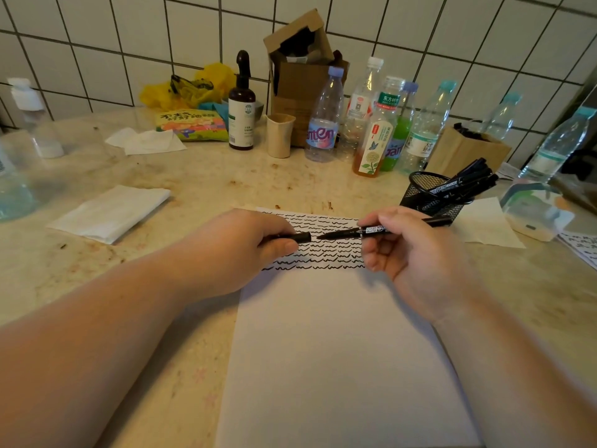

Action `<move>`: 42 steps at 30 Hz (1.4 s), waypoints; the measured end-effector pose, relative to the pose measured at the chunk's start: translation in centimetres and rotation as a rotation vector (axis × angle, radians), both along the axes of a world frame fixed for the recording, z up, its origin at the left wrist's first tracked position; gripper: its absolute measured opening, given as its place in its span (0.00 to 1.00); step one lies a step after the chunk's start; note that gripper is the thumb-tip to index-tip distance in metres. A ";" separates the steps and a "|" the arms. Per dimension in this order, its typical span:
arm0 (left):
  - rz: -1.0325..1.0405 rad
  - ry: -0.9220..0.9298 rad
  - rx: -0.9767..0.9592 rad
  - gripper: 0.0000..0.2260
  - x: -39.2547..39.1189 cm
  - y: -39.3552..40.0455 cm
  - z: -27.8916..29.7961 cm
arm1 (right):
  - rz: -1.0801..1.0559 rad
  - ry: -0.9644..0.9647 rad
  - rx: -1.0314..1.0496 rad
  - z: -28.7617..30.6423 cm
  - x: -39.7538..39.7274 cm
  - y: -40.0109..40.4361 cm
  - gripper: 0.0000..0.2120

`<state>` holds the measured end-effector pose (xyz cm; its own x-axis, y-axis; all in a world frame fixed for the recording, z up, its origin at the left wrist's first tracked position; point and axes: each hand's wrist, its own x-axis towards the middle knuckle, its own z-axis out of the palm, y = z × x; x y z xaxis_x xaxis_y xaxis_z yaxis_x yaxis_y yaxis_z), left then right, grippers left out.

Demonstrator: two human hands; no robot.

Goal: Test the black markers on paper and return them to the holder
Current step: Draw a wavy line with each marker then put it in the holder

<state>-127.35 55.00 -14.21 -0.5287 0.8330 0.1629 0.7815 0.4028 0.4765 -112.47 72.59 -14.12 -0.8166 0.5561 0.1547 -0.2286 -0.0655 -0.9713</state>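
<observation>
Marker (pixel 381 229) uncapped, held level above the paper (pixel 339 350), tip pointing left, just short of the cap (pixel 298 237). Right hand (pixel 407 247): fingers curled round the barrel. Left hand (pixel 245 247): fingers clamped on the cap, its open end facing the tip. Rows of black squiggles cover the paper's top edge beneath both hands. Mesh holder (pixel 420 192) stands just beyond the right hand, several black markers leaning in it. Table (pixel 210 182) carries bottles, a folded tissue (pixel 109 213) and a cup (pixel 279 134).
</observation>
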 end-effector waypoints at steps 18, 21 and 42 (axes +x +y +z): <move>-0.068 -0.002 -0.020 0.08 0.5 0.3 0.0 | 0.070 -0.069 0.126 -0.5 -0.2 -0.9 0.08; -0.091 -0.057 -0.010 0.10 0.6 0.2 0.0 | 0.071 -0.055 0.143 -0.5 -0.1 -0.9 0.07; 0.041 -0.012 0.027 0.11 -1.1 -0.1 -0.7 | -0.642 -0.271 0.582 6.9 2.1 3.8 0.08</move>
